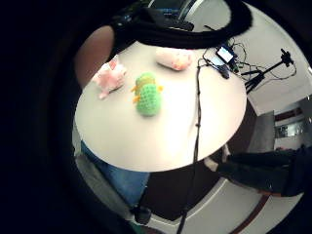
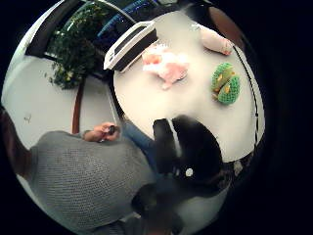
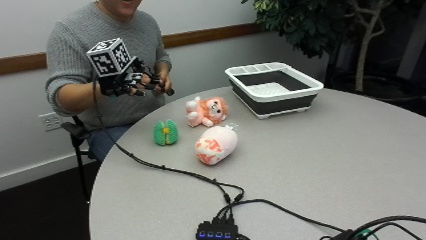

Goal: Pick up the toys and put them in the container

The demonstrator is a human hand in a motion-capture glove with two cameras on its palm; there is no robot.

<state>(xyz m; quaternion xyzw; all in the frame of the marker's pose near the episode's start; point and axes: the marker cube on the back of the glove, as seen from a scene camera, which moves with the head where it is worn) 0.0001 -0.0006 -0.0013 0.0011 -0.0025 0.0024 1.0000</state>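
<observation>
Nothing picked yet: hand (image 3: 133,82) raised above near edge of worktop (image 3: 319,165), empty, fingers relaxed. Next, down onto green toy (image 3: 165,133), nearest; then container (image 3: 274,89).

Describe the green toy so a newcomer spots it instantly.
On the round grey table, three soft toys sit near the person's edge, short of the white-rimmed container. The green toy is nearest the person: small, knitted, with orange trim, while the two beside it are pink.

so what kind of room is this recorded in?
Probably an office or meeting room: a round grey table, a wall with a wooden rail and a power outlet, and a potted tree in the corner.
</observation>
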